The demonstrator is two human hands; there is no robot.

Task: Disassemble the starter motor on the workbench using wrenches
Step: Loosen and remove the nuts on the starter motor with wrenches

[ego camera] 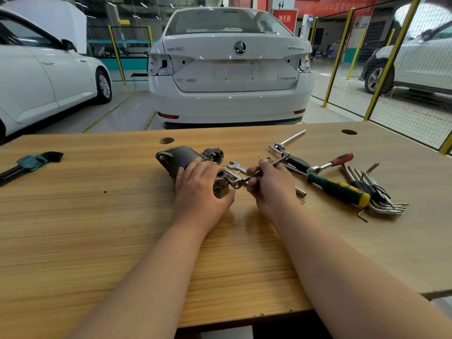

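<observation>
The dark grey starter motor (182,156) lies on its side in the middle of the wooden workbench (97,216). My left hand (203,189) grips its near end, fingers curled over the body and thumb under the round end cap. My right hand (271,184) holds a small open-end wrench (247,179), thumb and fingers pinching its shaft. The wrench's jaw sits at a stud on the motor's near end, just right of my left hand. A second open-end wrench (236,166) lies on the bench behind it.
Right of my hands lie a ratchet with a red grip (335,161), a green-and-yellow screwdriver (340,189), a T-bar with socket (288,140) and several loose hex keys (381,194). A hex key set in a teal holder (30,163) lies far left. A white car (230,67) stands beyond the bench.
</observation>
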